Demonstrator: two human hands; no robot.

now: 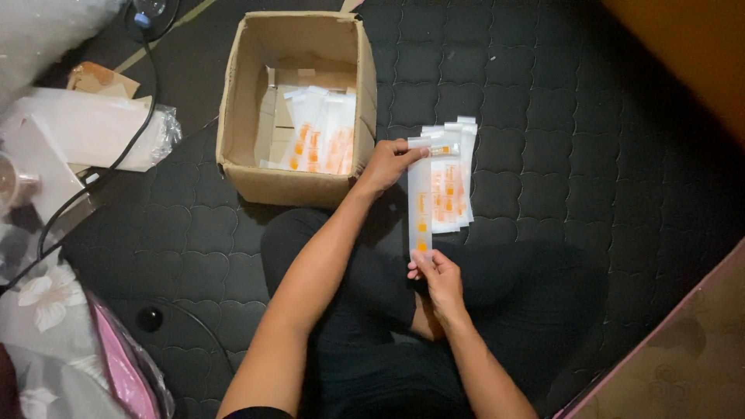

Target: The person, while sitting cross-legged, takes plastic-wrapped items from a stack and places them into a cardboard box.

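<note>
bare forearms, black sleeve edge — black trousers

cup (pixel 14 183): cut by left edge | packet (pixel 420 198) print: unreadable (too small)

1. One cardboard box (pixel 299 109), open at the top.
2. One long clear sachet (pixel 419 198) held up between two hands.
3. One fanned pile of sachets (pixel 454 178) on the mattress; exact number cannot be told.
4. Roughly three or four sachets in the box (pixel 322 140).
5. One black cable (pixel 116 159).

Both arms reach forward — left hand (pixel 386 164) pinching farther out, right hand (pixel 437 273) pinching nearer the body.
</note>
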